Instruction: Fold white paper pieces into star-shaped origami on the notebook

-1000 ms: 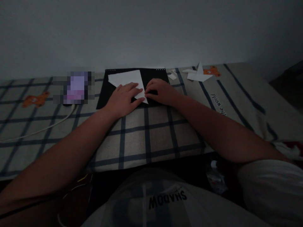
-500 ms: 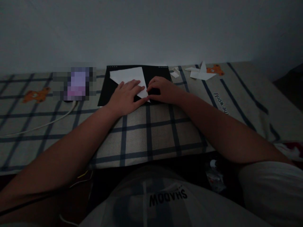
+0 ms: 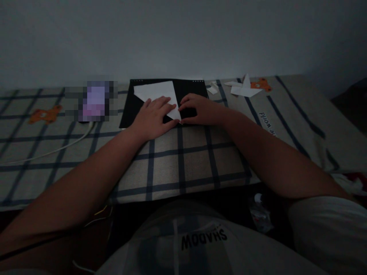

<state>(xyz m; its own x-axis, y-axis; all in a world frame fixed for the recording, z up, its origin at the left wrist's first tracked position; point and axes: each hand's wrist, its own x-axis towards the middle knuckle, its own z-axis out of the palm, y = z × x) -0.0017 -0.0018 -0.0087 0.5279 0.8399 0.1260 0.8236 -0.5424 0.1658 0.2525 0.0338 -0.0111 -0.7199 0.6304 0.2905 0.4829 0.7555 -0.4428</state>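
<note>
A folded sheet of white paper (image 3: pixel 157 89) lies on a black board (image 3: pixel 190 86) with small holes along its far edge. My left hand (image 3: pixel 155 116) rests on the paper with its fingers spread, the thumb stretched toward the paper's near corner. At the paper's right edge is my right hand (image 3: pixel 199 110), its fingers curved and its thumb apart from them. The right thumb tip meets the near corner beside the left thumb. Whether the right fingers pinch the paper edge I cannot tell.
A folded paper figure (image 3: pixel 246 88) and small folded paper pieces (image 3: pixel 212 88) lie right of the board. On the left is a blurred-out phone (image 3: pixel 95 100) with a white cable (image 3: pixel 71 143). A checked cloth (image 3: pixel 197 164) covers the table, and a wall (image 3: pixel 183 38) stands behind.
My right thumb has shifted slightly to the right and nearer to me at the paper's near corner. My left hand stays almost where it was on the paper.
</note>
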